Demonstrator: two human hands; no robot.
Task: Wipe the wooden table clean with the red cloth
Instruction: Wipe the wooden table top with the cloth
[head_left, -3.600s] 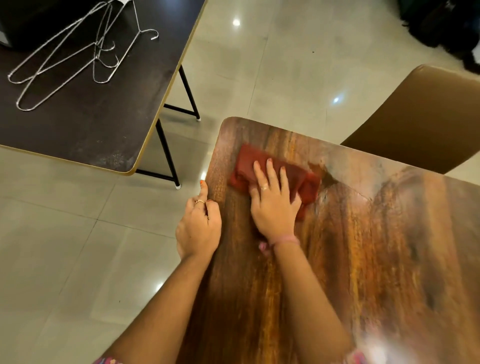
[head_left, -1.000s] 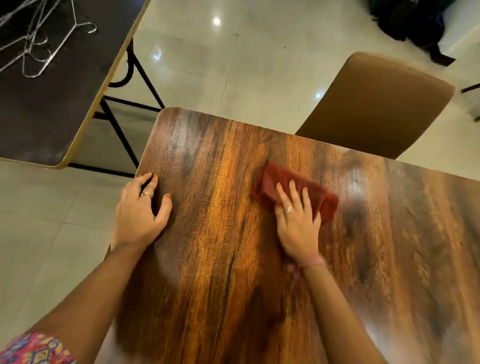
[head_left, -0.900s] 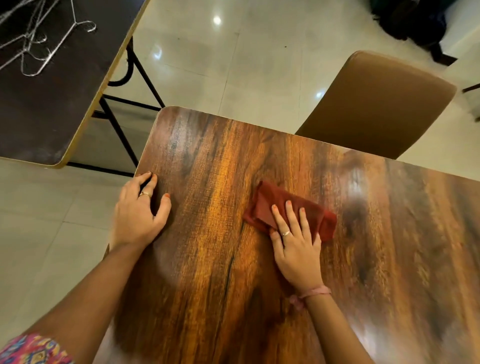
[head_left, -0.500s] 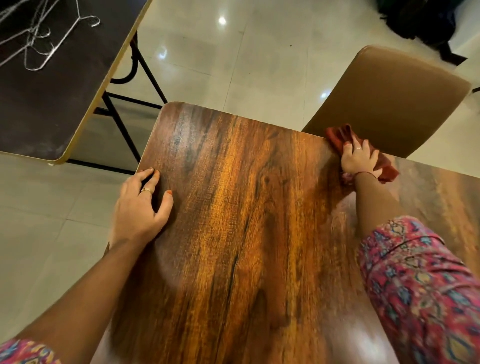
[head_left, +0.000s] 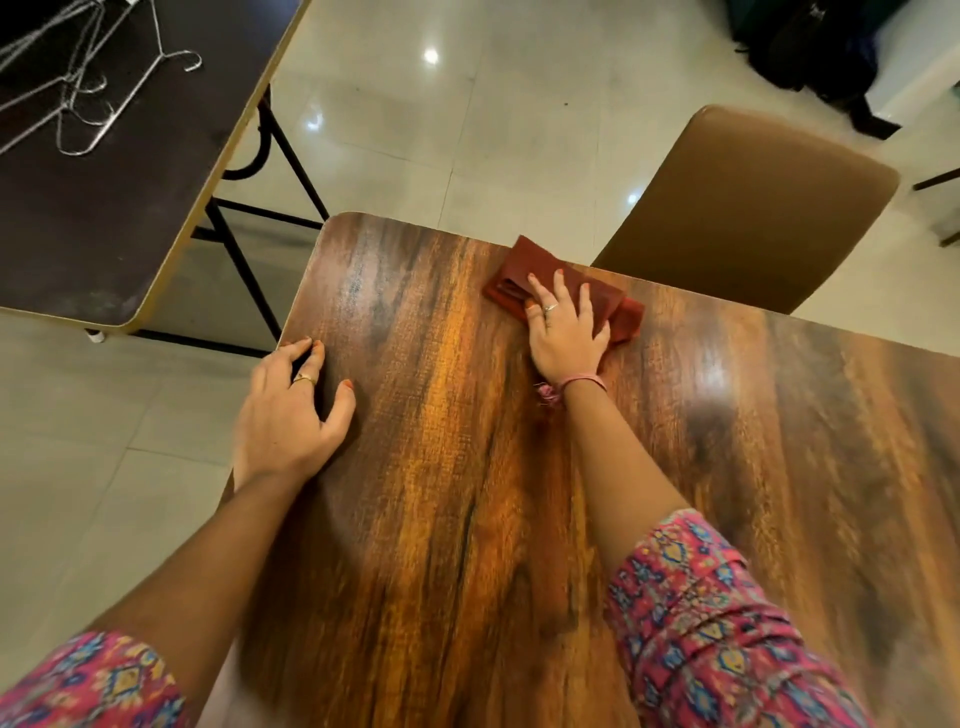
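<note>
The red cloth (head_left: 566, 288) is lying folded into a rough, layered rectangle at the far edge of the wooden table (head_left: 467, 519), one corner reaching right up to that edge. Its colour is a dull brick red, and separate folds are showing along its left end. The right hand (head_left: 566, 332) is pressing down flat on the cloth, fingers straight and slightly spread, covering its near half; a ring is showing on one finger and a pink thread band is sitting at the wrist. The left hand (head_left: 291, 410) is resting palm-down at the left edge of the table, fingers relaxed and holding nothing, thumb pointing inward over the tabletop. The tabletop is showing a glossy, dark-streaked grain with light glare toward the right. Patterned pink sleeves (head_left: 717, 623) are covering both upper forearms. A tan chair (head_left: 753, 208) is standing just beyond the far edge, near the cloth. A dark table (head_left: 93, 208) bearing wire hangers (head_left: 78, 88) is standing to the left, well apart.
</note>
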